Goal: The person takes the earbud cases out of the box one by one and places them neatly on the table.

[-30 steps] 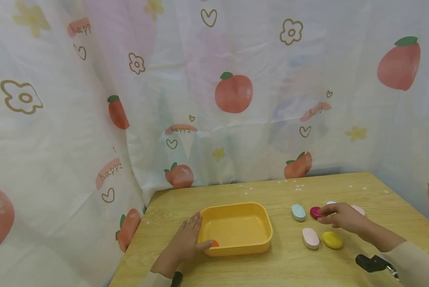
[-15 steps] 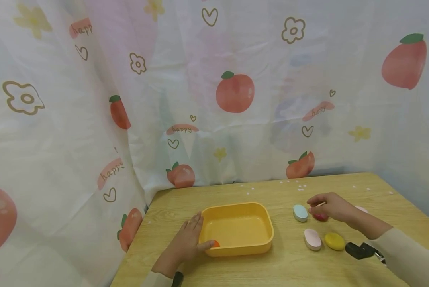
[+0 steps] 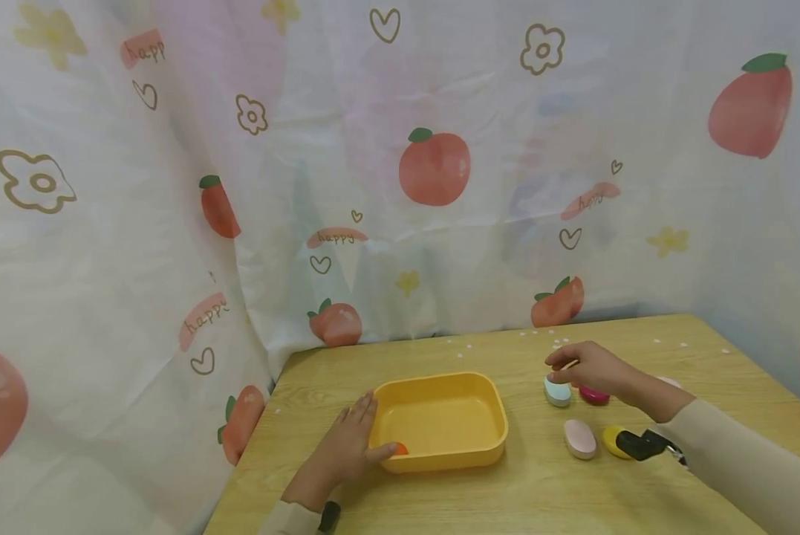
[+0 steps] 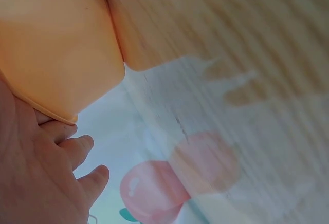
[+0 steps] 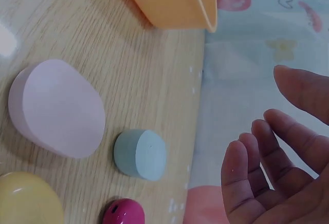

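Observation:
My left hand rests with straight fingers along the left rim of a yellow rectangular tub, its thumb lying over the near-left corner. Beside that thumb a small orange piece shows inside the tub. In the left wrist view, fingertips stick out past the tub's rim. My right hand hovers over a mint-green oval piece, partly covering it in the head view. The right wrist view shows loosely bent fingers with nothing between them. Just under this hand lies a magenta oval piece.
A pale pink oval piece lies nearer the front, with a yellow oval one partly behind the black wrist mount. Another pink piece shows behind the right forearm. White specks dot the wooden tabletop's far side, before a printed curtain.
My right hand has moved left, from over the magenta piece to over the mint-green one. The wrist mount now overlaps the yellow piece. My left hand stays on the tub.

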`<state>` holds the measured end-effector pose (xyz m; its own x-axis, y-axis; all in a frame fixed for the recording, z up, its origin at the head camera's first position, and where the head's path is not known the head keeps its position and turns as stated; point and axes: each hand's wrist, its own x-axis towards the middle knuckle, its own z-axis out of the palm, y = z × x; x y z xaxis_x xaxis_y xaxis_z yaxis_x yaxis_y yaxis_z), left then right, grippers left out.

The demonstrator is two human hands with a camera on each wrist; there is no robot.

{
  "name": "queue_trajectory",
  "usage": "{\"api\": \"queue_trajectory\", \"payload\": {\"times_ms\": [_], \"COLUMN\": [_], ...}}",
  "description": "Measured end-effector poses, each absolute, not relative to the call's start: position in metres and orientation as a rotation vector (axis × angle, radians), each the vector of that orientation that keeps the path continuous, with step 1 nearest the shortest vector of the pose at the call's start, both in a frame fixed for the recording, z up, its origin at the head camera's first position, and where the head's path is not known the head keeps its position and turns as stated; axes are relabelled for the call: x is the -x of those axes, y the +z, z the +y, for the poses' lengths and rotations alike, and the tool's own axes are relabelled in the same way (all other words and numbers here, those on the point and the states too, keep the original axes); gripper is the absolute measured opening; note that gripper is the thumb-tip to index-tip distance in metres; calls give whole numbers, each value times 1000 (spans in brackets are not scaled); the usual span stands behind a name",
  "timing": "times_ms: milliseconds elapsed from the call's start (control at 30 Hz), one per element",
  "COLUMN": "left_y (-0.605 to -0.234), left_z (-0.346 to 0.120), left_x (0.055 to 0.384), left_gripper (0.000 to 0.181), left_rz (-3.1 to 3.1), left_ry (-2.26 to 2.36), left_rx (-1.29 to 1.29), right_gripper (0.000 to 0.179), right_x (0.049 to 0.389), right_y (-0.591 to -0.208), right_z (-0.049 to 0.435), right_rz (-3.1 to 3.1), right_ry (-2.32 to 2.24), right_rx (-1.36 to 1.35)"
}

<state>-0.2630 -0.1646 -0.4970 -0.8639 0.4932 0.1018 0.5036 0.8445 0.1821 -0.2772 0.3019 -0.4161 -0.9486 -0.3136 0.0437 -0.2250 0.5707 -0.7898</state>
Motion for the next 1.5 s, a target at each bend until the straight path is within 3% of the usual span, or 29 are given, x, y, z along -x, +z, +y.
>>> {"api": "queue_trajectory", "payload": {"times_ms": [1500], "left_y": [-496], "left_z": [-165], "left_x": [266], "left_gripper": [103], "left_rz": [-2970], "left_ry": [-312], "left_rx": [806], "right_gripper": [38], "right_x": [305], "right_y": [-400], "right_z": [211], "right_rz": [2605], "right_ry": [-1383], "right_rx": [621]}}
